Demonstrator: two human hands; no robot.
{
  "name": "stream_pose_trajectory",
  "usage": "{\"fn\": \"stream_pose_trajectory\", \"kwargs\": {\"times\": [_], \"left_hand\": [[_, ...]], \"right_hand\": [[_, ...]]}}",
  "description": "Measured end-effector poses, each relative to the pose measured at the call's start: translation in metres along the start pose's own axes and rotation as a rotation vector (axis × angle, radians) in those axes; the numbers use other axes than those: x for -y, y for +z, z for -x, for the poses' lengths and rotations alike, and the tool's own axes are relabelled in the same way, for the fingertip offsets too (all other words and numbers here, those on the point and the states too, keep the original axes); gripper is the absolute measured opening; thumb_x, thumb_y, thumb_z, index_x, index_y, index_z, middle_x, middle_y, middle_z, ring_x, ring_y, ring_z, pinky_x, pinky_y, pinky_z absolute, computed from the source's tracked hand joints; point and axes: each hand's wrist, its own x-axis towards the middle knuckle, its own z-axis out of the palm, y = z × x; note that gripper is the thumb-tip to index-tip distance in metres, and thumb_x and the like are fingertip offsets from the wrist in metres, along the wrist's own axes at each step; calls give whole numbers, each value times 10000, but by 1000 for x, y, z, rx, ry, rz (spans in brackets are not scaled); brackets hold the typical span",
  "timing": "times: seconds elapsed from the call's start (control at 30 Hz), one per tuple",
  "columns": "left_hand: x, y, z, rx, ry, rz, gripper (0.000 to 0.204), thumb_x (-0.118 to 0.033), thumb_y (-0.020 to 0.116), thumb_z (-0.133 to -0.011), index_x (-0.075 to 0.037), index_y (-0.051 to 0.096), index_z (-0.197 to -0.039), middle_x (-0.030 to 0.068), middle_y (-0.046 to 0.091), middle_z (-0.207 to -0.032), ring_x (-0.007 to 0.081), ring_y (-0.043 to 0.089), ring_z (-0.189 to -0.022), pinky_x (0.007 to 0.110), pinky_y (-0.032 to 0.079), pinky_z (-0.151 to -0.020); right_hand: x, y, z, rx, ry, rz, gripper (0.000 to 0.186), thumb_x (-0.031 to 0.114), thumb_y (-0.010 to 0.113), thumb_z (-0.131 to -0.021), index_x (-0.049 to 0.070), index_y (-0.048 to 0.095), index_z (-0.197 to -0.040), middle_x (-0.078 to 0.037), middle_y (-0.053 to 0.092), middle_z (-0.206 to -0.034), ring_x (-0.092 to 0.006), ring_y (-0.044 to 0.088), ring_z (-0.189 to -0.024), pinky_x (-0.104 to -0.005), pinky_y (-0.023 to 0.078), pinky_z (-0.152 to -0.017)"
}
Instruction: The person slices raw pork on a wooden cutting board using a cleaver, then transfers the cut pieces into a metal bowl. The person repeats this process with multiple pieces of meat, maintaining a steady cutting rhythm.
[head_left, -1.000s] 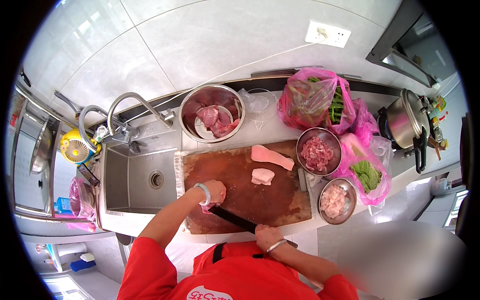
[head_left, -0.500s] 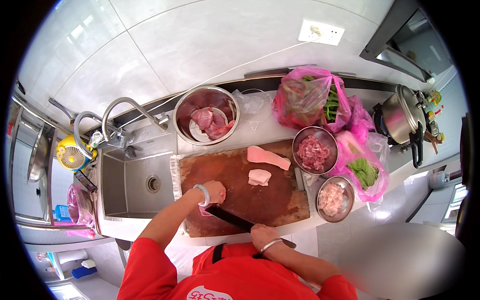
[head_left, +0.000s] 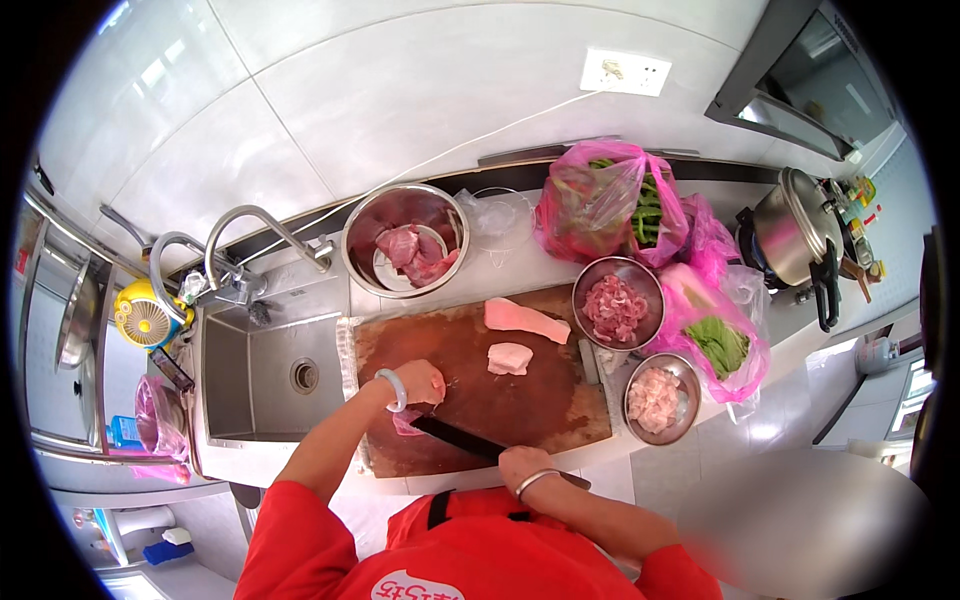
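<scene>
My left hand (head_left: 423,384), a pale bangle at its wrist, is closed low over the left part of a brown cutting board (head_left: 460,350). Its fingers are curled on a piece of raw meat (head_left: 408,423), which shows partly under the wrist; the rest is hidden. In my right hand (head_left: 526,466), at the board's near edge, is the handle of a kitchen knife (head_left: 455,436). Its dark blade points left and its tip reaches the meat. Farther back on the board lie a long strip of pork skin or fat (head_left: 525,319) and a pale pink chunk (head_left: 510,359).
A steel sink (head_left: 270,385) is to the left. Behind the board stands a steel basin (head_left: 358,240) of meat. Bowls of sliced red meat (head_left: 615,308) and pale pieces (head_left: 655,400) sit right, near pink vegetable bags (head_left: 600,205) and a pressure cooker (head_left: 795,230).
The whole view has shifted slightly. A little more of the meat shows beneath my left wrist. Both hands keep nearly the same places, and the knife stays in my right hand.
</scene>
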Motion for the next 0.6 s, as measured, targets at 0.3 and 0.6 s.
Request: {"fn": "stream_pose_trajectory", "kwargs": {"times": [0.3, 0.6], "left_hand": [[-119, -2, -26, 71, 358, 208, 132, -159, 633, -698, -46, 636, -768, 55, 637, -705, 142, 593, -664, 268, 476, -639], [-269, 93, -131, 149, 683, 94, 202, -162, 612, -691, -72, 661, -865, 93, 635, -764, 195, 607, -708, 300, 471, -664]], "right_hand": [[-67, 37, 77, -49, 203, -130, 219, 164, 466, -791, 24, 624, -849, -190, 641, -889, -325, 636, -822, -423, 510, -705], [-96, 68, 142, -96, 437, -370, 262, 183, 398, -824, 33, 602, -889, -188, 638, -882, -330, 628, -820, -431, 500, -714]]}}
